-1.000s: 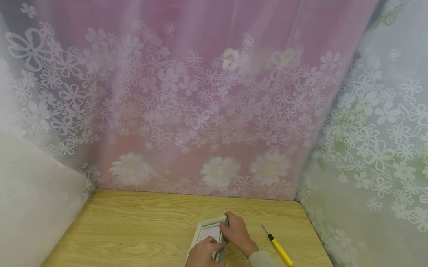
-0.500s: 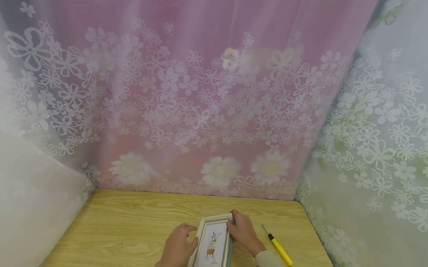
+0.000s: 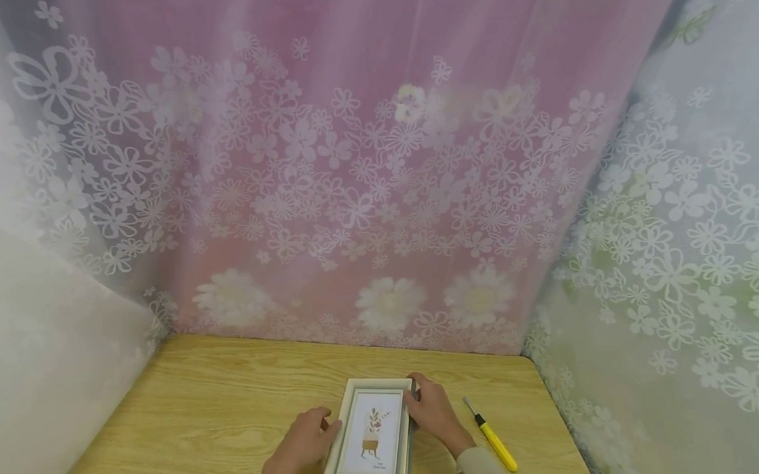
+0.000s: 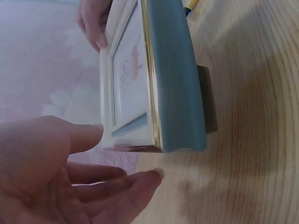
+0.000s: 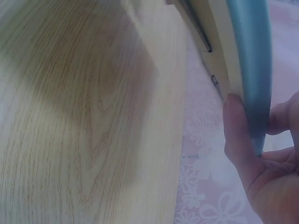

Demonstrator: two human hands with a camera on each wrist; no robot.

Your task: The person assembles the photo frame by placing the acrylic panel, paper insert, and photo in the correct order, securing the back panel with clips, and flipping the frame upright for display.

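A picture frame (image 3: 344,411) with a cream front rim holds a print (image 3: 374,423) of a plant in a brown pot on legs. My right hand (image 3: 434,411) grips its upper right edge. In the right wrist view, that hand (image 5: 275,186) has the blue-grey side between thumb and fingers, and metal clips (image 5: 214,80) show on the pale back. My left hand (image 3: 300,438) is by the left edge. The left wrist view has its thumb close to a frame corner and its fingers (image 4: 112,189) extended; contact cannot be told. The frame is tilted off the tabletop.
A screwdriver (image 3: 496,445) with a yellow handle lies on the wood-grain table (image 3: 223,399), right of my right hand. Floral curtains (image 3: 356,194) hang behind the table and along both sides.
The frame has turned from edge-on to face up toward the head camera. My left hand has left the frame's right side and moved left. My right hand keeps its grip.
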